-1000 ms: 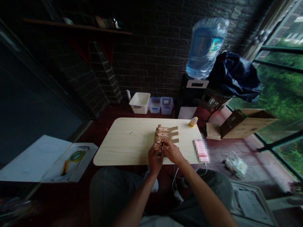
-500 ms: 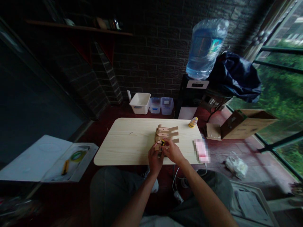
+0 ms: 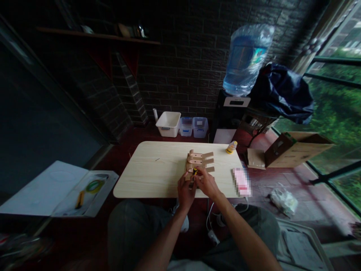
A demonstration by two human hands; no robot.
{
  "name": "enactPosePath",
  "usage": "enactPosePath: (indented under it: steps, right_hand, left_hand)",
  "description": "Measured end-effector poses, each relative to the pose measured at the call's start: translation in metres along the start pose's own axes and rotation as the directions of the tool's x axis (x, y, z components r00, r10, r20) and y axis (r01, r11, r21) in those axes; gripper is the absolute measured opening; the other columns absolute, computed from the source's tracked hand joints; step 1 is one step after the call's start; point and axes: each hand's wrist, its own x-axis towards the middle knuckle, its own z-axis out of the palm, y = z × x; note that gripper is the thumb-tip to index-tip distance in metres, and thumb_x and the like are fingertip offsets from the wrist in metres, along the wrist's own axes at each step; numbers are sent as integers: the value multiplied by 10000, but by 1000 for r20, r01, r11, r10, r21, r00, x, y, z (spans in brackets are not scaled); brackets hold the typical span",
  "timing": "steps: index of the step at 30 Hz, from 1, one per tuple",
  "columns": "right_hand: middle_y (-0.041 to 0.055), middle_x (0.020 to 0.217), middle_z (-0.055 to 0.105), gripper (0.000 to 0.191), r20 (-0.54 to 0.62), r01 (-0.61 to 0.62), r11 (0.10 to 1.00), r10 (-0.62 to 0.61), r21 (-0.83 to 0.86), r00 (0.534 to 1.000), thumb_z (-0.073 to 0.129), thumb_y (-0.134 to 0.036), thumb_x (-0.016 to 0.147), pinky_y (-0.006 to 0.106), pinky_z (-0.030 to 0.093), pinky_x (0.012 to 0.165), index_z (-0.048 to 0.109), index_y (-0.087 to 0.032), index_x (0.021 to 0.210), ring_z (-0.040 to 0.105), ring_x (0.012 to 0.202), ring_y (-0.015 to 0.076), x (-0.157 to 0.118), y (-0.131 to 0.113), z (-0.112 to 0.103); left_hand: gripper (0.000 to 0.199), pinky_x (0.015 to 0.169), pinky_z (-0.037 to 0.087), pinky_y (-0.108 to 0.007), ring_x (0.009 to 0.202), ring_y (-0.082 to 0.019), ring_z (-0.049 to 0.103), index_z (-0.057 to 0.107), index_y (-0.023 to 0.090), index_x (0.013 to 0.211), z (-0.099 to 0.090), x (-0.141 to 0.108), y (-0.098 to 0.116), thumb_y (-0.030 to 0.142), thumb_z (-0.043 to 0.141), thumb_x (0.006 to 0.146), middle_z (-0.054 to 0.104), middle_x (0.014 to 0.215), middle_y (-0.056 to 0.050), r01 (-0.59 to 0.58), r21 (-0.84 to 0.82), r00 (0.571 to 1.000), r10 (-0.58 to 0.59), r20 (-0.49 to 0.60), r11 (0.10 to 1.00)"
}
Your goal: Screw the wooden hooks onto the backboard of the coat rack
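A wooden piece with several curved and straight slats (image 3: 197, 161) lies right of the middle of the pale table (image 3: 149, 177). At its near end, my right hand (image 3: 207, 183) is closed around a small yellow-and-black tool (image 3: 194, 171), which stands roughly upright. My left hand (image 3: 186, 190) is closed at the near left side of the wooden piece, with its fingers against it. The tool's lower end and the part under my fingertips are hidden.
A small yellow-based bottle (image 3: 231, 147) stands at the table's back right corner, and a pink blurred item (image 3: 241, 181) lies at the right edge. On the left is an open white case (image 3: 96, 203) with tools. Bins (image 3: 168, 131) stand behind the table.
The whole view has shifted slightly. Both hands remain at the near end of the wooden piece, and the yellow-and-black tool is still in my right fingers.
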Motion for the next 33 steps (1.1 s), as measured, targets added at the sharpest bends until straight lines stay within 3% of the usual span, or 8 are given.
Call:
enactPosePath:
  steps: [7, 14, 20, 33]
  right_hand:
    - [65, 1175, 712, 441, -10, -10, 1000, 9, -4, 1000, 582, -301, 940, 371, 587, 856, 488, -282, 1370, 714, 1028, 234, -1, -2, 3]
    - [69, 1193, 703, 408, -7, 4, 998, -3, 60, 1000, 581, -300, 945, 385, 591, 866, 498, -278, 1344, 715, 1024, 220, -1, 7, 1]
    - [70, 1222, 696, 443, -31, 20, 1000, -20, 1, 999, 638, -344, 915, 387, 586, 890, 514, -284, 1337, 711, 1047, 233, 1, 1, 3]
    - [65, 1222, 701, 360, -35, 34, 999, -34, 7, 999, 536, -319, 976, 394, 572, 922, 542, -288, 1335, 701, 1061, 227, -1, 4, 3]
  left_hand:
    - [300, 1077, 472, -529, 1333, -281, 509, 635, 261, 1223, 0, 0, -2, 295, 574, 932, 566, 1408, -105, -24, -2, 1000, 24, 1, 1000]
    - [295, 1045, 492, -547, 1303, -307, 531, 653, 273, 1195, 0, 0, 2, 350, 619, 912, 588, 1371, -109, -7, -2, 1000, 7, -20, 1000]
    - [348, 1054, 484, -536, 1315, -299, 517, 612, 270, 1261, -1, -1, 0, 297, 591, 915, 560, 1406, -111, -10, -8, 1000, 10, -9, 1000]
    - [336, 1043, 484, -511, 1324, -298, 508, 629, 269, 1245, 1, -1, 0, 366, 597, 925, 557, 1405, -110, -6, 21, 1000, 6, -12, 1000]
